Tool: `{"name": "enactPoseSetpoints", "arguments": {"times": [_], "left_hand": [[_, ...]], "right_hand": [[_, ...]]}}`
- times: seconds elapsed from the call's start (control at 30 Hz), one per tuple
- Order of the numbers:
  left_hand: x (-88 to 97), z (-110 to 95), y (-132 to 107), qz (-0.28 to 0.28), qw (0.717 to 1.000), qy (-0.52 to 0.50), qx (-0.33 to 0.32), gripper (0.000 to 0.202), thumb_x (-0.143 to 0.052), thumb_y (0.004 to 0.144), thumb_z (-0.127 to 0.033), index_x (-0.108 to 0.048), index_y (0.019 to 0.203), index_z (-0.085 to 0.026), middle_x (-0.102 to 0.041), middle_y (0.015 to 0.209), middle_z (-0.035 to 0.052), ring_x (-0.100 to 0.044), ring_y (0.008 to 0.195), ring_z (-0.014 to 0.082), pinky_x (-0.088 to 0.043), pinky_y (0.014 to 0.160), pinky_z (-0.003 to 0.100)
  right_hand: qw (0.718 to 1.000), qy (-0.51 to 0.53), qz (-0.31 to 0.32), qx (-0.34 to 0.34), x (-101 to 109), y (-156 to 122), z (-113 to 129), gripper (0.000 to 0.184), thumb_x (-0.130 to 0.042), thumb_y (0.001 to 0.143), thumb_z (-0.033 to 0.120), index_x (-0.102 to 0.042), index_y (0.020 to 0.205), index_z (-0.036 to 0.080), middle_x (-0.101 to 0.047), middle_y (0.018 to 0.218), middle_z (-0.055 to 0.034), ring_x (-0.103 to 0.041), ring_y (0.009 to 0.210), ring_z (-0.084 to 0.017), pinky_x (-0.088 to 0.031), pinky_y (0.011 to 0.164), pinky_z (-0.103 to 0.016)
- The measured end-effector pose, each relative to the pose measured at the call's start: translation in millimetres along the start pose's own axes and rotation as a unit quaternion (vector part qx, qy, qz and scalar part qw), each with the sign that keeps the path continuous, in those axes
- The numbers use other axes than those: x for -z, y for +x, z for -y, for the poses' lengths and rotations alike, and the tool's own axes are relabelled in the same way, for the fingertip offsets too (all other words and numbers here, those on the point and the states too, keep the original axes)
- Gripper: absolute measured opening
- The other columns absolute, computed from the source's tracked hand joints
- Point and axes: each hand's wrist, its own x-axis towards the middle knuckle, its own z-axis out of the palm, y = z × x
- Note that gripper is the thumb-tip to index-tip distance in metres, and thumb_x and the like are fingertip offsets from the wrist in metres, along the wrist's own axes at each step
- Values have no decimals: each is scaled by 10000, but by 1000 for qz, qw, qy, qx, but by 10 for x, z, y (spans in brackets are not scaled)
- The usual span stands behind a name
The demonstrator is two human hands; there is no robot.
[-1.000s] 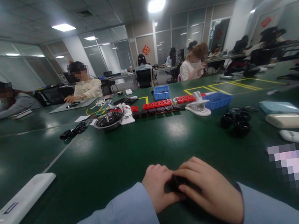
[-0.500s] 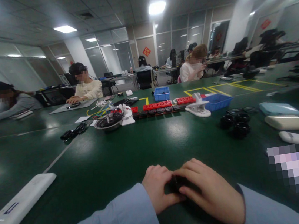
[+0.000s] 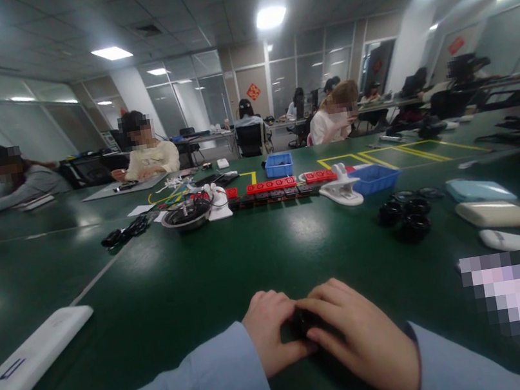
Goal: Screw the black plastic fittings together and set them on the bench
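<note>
Both my hands rest together on the green table near its front edge. My left hand is curled, its fingers bent over a small black object that shows only as a dark patch between the hands. My right hand lies over the same object with its fingers pressed against it. Most of the object is hidden, so I cannot make out what it is. Light blue sleeves cover both forearms.
Black round parts lie to the right, beside a blue case, a cream case and a white mouse-like item. A white power strip lies at left. Red sockets, blue bins and a bowl sit farther back; other people work beyond.
The view has shifted slightly; my hands stay clasped over the black object in the same place.
</note>
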Motion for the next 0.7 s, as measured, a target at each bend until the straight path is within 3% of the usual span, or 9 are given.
{"name": "enactPoseSetpoints", "arguments": {"times": [0.3, 0.7], "left_hand": [[-23, 31, -8, 0, 1000, -6, -7, 304, -614, 731, -455, -557, 834, -175, -567, 808, 10, -500, 784, 175, -352, 730, 321], [-3, 14, -7, 5, 1000, 1, -3, 283, -641, 716, -428, -562, 829, -180, -554, 784, 6, -496, 766, 179, -350, 713, 313]], "right_hand": [[998, 3, -60, 24, -50, -31, -27, 272, -524, 818, 163, -543, 1088, 181, -563, 1017, -76, -494, 910, -200, -450, 794, -361], [1000, 18, -21, 11, -39, -4, -8, 210, -521, 808, 105, -574, 996, 181, -567, 908, -53, -490, 834, -193, -440, 733, -355]]}}
